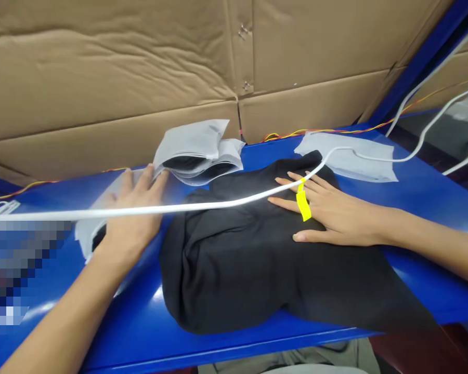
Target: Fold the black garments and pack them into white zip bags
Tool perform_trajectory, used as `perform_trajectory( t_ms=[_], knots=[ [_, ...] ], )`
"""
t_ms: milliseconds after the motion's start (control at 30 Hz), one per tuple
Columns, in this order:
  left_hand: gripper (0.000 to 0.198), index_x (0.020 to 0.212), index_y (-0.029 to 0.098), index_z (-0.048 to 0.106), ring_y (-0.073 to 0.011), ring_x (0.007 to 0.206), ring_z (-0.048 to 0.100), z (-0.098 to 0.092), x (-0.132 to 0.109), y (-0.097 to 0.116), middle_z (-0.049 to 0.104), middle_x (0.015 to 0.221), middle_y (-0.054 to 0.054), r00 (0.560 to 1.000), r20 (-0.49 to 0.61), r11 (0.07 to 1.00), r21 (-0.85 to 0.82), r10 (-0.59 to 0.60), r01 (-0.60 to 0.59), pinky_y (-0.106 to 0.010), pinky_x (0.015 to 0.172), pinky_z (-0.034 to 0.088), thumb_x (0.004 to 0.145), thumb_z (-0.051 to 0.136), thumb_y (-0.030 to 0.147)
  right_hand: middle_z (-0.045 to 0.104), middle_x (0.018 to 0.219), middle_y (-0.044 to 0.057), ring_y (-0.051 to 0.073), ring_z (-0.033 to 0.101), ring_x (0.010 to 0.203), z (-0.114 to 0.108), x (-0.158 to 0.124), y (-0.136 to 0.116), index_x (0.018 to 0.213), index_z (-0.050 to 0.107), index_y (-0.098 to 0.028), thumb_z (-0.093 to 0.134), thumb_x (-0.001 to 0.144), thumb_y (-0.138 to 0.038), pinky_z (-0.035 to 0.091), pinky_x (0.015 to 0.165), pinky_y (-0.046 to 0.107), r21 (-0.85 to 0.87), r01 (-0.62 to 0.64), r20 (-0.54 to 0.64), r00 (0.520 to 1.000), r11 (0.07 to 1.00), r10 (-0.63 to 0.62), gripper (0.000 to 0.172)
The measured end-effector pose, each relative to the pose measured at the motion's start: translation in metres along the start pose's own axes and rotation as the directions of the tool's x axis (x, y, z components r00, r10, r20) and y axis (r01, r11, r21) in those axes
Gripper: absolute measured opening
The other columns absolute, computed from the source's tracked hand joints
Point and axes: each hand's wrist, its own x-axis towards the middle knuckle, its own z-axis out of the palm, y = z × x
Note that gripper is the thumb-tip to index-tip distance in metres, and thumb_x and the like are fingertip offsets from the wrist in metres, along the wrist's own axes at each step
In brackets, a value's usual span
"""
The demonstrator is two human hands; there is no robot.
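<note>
On the left of the blue table (132, 332), the left hand (130, 228) lies over a pale pouch (101, 202) – whether it grips cannot be told – with a white cable (203, 206) crossing in front. More pouches (193, 137) lie stacked at the back, near the black cloth (234, 270), which covers the middle. On the cloth the right hand (327, 208) rests flat, fingers spread – a yellow tag (303, 206) on one. Another pouch (354, 163) lies behind it, to the right.

Left forearm (66, 311) in from lower left; left hand (134, 221) left of centre, back up, fingers (145, 179) slightly apart, aimed up-frame. Right forearm (432, 236) from right edge; right hand (335, 215) palm-down right of centre, fingers splayed leftward, thumb (312, 237) out below.
</note>
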Motion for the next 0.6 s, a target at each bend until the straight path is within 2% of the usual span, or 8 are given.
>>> perform_trajectory(
  t_ms=[100,267,367,433,500,600],
  knots=[
    [0.058,0.158,0.018,0.053,-0.0544,0.156,0.036,-0.005,0.003,0.0,0.03,0.176,-0.023,0.999,0.016,0.999,0.023,-0.036,0.036,-0.074,0.114,0.047,0.106,0.03,0.014,0.023,0.178,0.018,0.046,0.016,0.164,0.0,0.0,0.0,0.172,0.028,-0.03,0.047,0.105,-0.069,0.025,0.124,0.079,-0.006,-0.003,0.007,1.0,1.0,0.003,0.08],
    [0.059,0.162,0.016,0.049,-0.0566,0.147,0.049,-0.023,0.0,0.017,0.046,0.163,-0.032,0.998,0.042,0.994,0.099,-0.051,0.047,-0.076,0.098,0.056,0.107,0.028,0.014,0.024,0.177,0.02,0.047,0.015,0.165,0.0,0.0,0.0,0.17,0.034,-0.026,0.046,0.106,-0.068,0.024,0.125,0.079,-0.016,-0.004,0.01,1.0,1.0,0.005,0.078],
    [0.064,0.161,0.015,0.051,-0.0514,0.148,0.05,-0.034,-0.014,0.037,0.046,0.164,-0.031,0.998,0.049,0.988,0.154,-0.027,0.019,-0.068,0.104,0.058,0.104,0.025,0.004,0.024,0.178,0.02,0.045,0.013,0.165,-0.001,0.001,-0.001,0.171,0.031,-0.026,0.046,0.106,-0.068,0.022,0.126,0.077,-0.012,-0.016,0.035,0.999,1.0,0.016,0.078],
    [0.068,0.16,0.016,0.052,-0.0504,0.145,0.055,-0.037,-0.026,0.05,0.048,0.163,-0.03,0.996,0.078,0.96,0.27,0.051,-0.07,-0.063,0.096,0.064,0.1,0.026,-0.002,0.024,0.178,0.02,0.045,0.012,0.165,-0.002,0.001,-0.002,0.17,0.034,-0.026,0.046,0.105,-0.069,0.022,0.127,0.077,-0.007,-0.025,0.052,0.998,1.0,0.026,0.079],
    [0.067,0.157,0.022,0.056,-0.0493,0.146,0.054,-0.036,-0.038,0.061,0.048,0.164,-0.027,0.993,0.051,0.942,0.314,0.107,-0.118,-0.057,0.084,0.07,0.101,0.028,-0.002,0.023,0.178,0.02,0.046,0.012,0.166,-0.003,0.001,-0.002,0.169,0.038,-0.025,0.046,0.105,-0.07,0.022,0.127,0.077,-0.013,-0.022,0.054,0.998,1.0,0.022,0.079],
    [0.067,0.151,0.022,0.062,-0.0475,0.147,0.054,-0.031,-0.052,0.07,0.053,0.162,-0.024,0.965,-0.048,0.93,0.282,0.259,-0.235,-0.058,0.097,0.067,0.098,0.032,-0.007,0.024,0.178,0.02,0.045,0.013,0.165,-0.001,0.001,-0.002,0.168,0.04,-0.025,0.046,0.106,-0.068,0.022,0.126,0.077,-0.036,-0.003,0.023,1.0,0.999,0.003,0.076]
  ],
)
